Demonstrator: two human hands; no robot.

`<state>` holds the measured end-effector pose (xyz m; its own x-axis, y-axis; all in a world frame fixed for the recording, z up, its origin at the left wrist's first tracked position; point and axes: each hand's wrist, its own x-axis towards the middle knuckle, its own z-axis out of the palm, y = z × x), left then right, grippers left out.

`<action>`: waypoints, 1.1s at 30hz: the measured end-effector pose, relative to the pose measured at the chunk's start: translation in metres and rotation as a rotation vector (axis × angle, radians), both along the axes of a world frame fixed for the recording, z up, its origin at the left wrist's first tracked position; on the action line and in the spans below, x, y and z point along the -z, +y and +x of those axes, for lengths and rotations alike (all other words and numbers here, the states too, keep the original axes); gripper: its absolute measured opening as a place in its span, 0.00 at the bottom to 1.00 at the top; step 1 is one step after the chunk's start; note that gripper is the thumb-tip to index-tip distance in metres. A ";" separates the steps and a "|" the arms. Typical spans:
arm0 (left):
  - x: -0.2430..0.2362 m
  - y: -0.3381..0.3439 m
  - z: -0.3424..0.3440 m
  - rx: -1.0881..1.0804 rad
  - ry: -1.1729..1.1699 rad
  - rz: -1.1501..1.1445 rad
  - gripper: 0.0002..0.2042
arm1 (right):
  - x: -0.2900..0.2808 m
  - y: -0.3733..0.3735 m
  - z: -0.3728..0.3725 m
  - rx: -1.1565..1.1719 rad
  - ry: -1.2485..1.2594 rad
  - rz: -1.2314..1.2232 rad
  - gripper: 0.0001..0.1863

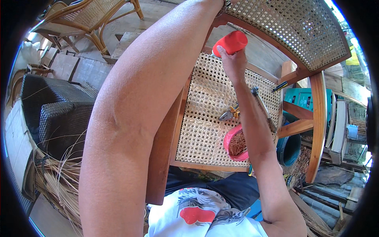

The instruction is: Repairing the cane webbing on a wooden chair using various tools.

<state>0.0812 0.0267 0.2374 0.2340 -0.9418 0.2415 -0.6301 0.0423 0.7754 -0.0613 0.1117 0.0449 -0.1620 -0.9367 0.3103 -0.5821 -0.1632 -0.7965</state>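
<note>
The person wears a white shirt (167,223) just below the near edge of the chair seat (201,134). Its front carries a grey-and-black palm-like print (201,197) above a rounded red patch (197,215). Dark trousers (235,189) show between shirt and seat edge. A dark, shiny wristband (225,7) circles the left wrist; the right hand (235,65) is bare.
</note>
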 end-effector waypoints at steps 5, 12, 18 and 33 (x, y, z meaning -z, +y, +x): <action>-0.008 0.021 0.003 0.009 0.008 0.015 0.37 | 0.003 0.000 0.003 0.047 -0.040 -0.051 0.30; -0.010 0.020 0.005 0.014 -0.029 0.022 0.36 | 0.028 -0.018 -0.014 0.115 -1.110 0.235 0.30; -0.007 0.024 0.004 0.026 0.019 0.006 0.37 | 0.041 -0.018 -0.024 0.021 -1.080 0.148 0.29; -0.009 0.019 0.002 0.008 0.005 0.033 0.37 | 0.011 -0.008 -0.001 0.108 0.002 0.001 0.29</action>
<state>0.0836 0.0460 0.2463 0.2279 -0.9509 0.2092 -0.6261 0.0215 0.7795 -0.0621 0.1037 0.0337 -0.2618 -0.9139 0.3102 -0.5979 -0.0987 -0.7955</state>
